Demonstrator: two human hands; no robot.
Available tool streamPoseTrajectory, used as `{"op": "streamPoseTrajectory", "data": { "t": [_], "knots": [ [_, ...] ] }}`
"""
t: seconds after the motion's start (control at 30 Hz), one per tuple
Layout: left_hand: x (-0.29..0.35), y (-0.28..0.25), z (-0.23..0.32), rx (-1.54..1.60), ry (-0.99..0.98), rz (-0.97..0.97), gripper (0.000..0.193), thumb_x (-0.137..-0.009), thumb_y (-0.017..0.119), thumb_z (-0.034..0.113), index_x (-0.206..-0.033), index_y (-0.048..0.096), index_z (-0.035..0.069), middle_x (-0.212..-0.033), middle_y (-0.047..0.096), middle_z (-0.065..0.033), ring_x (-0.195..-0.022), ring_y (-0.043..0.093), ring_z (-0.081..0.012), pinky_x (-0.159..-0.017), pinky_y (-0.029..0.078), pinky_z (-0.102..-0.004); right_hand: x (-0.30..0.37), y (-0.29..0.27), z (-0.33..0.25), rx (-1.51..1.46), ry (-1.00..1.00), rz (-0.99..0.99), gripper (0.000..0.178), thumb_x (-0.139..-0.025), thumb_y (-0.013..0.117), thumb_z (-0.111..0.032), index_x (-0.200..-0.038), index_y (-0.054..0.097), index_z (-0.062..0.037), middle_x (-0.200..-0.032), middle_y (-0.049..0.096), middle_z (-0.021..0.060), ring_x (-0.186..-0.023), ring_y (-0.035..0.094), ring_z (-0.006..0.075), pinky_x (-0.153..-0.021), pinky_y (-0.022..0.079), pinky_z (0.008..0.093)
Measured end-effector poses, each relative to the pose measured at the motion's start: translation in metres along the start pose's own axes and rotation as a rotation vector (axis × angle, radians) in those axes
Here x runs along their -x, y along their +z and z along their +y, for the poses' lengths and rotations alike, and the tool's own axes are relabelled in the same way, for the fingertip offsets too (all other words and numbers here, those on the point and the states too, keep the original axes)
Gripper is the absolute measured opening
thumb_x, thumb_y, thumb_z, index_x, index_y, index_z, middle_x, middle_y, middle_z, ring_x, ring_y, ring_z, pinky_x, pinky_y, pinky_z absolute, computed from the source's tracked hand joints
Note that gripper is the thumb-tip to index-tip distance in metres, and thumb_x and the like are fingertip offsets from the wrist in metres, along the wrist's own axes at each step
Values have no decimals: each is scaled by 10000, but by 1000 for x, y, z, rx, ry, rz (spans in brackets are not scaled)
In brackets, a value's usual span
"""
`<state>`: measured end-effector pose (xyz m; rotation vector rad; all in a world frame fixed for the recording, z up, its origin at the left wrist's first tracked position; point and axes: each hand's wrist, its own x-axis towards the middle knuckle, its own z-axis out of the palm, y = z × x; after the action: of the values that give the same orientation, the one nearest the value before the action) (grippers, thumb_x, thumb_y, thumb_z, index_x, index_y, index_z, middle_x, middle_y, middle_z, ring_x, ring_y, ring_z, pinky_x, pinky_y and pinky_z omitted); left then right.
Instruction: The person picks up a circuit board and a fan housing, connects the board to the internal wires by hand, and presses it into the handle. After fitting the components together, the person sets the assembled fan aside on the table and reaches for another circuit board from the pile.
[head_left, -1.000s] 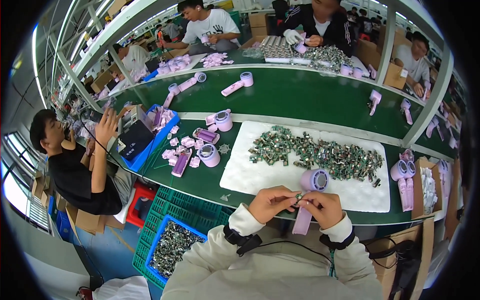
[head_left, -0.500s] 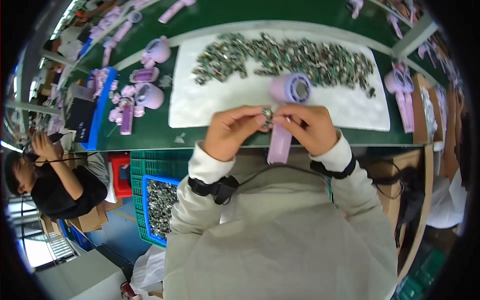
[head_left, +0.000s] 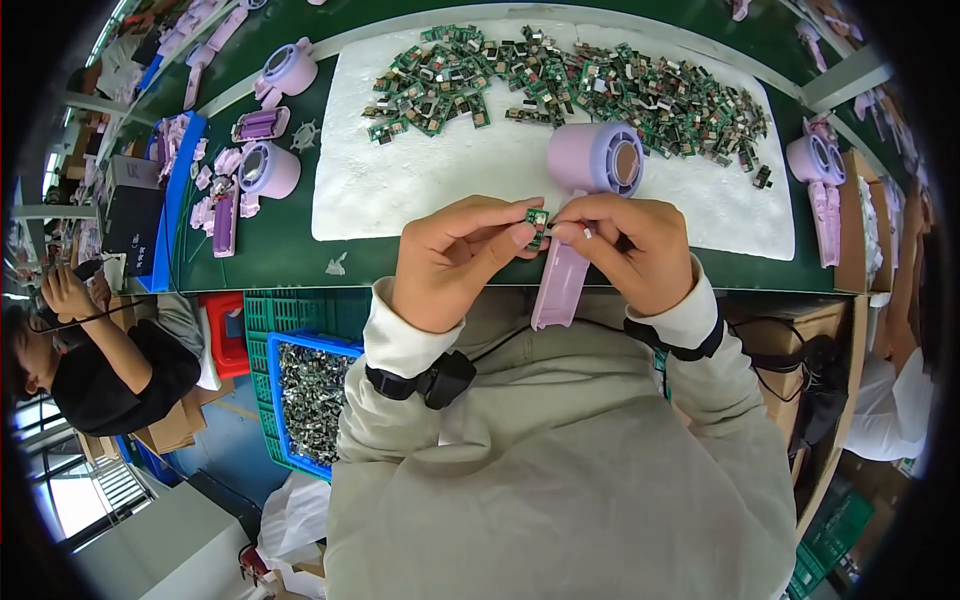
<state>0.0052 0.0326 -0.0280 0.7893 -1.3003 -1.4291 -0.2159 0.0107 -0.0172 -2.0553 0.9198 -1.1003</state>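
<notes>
My left hand [head_left: 445,258] pinches a small green circuit board [head_left: 537,226] upright between thumb and fingertips. Close to the board's right edge, my right hand [head_left: 635,245] is closed in a pinch. A tiny dark bit and a white bit show at its fingertips, too small to name. Beneath the hands lies a lilac hair-dryer-shaped housing. Its round head [head_left: 583,160] rests on the white foam sheet [head_left: 425,185], and its open, trough-like handle [head_left: 562,288] points toward me past the table edge. My fingers hide the part where head and handle meet.
Many loose circuit boards [head_left: 640,95] are heaped along the foam sheet's far side. Lilac housings [head_left: 268,170] and small parts lie left, beside a blue tray [head_left: 183,200]. Another housing [head_left: 822,185] lies right. Below left, a blue bin [head_left: 275,400] holds small parts; a person [head_left: 125,360] sits beyond.
The view has shifted slightly, and the board in my left hand now shows its face more plainly. Both hands stay pinched close together over the housing.
</notes>
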Motion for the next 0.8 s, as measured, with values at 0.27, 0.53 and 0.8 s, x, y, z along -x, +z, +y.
{"op": "streamPoseTrajectory", "data": {
  "t": [0.27, 0.53, 0.8],
  "knots": [
    [-4, 5, 4, -156, 89, -14, 280, -959, 625, -81, -1234, 672, -53, -1101, 685, -145, -927, 690, -182, -828, 557, -274, -4, -3, 3, -5, -73, 0, 127, -878, 764, -71, -997, 727, -50, -553, 519, 21, -473, 491, 131, -482, 381, 295],
    [8, -1, -2, -209, 128, 7, 292, -923, 640, -120, -1201, 689, -45, -1082, 684, -170, -917, 691, -202, -795, 557, -279, 1, -2, 2, -40, -75, -54, 124, -905, 737, -178, -1006, 706, -115, -692, 658, 73, -565, 634, 225, -536, 486, 354],
    [7, -2, 0, -244, 115, 6, 292, -926, 647, -107, -1204, 691, -32, -1093, 688, -174, -921, 692, -204, -791, 566, -281, 0, -2, 8, -32, -138, -18, 145, -898, 746, -131, -1038, 724, -103, -628, 613, 36, -516, 579, 191, -505, 443, 328]
  ]
}}
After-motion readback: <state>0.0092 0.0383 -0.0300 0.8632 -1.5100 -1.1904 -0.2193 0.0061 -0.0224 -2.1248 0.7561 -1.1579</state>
